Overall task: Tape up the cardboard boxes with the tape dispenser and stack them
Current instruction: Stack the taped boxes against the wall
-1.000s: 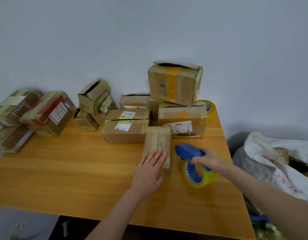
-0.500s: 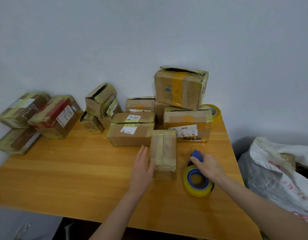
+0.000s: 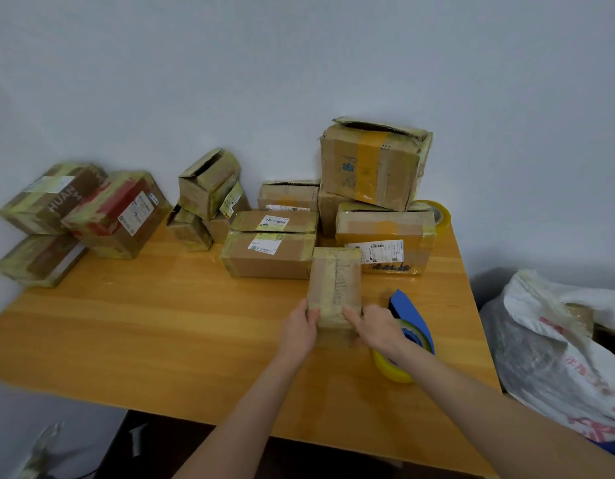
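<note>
Wood table (image 3: 161,323), grey wall (image 3: 299,63); left hand (image 3: 301,326) and right hand (image 3: 375,328) grip box (image 3: 335,281) (near corners). Wrist half-hides dispenser (image 3: 407,308); bag (image 3: 558,340) cropped.

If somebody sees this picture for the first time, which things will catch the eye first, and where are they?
First come the two hands in the middle: the left hand and the right hand hold the near end of a small taped box on the wooden table. Just right of them lies the blue tape dispenser with its yellow roll. Behind, along the wall, stand many taped boxes, a big box highest at the back right.
</note>
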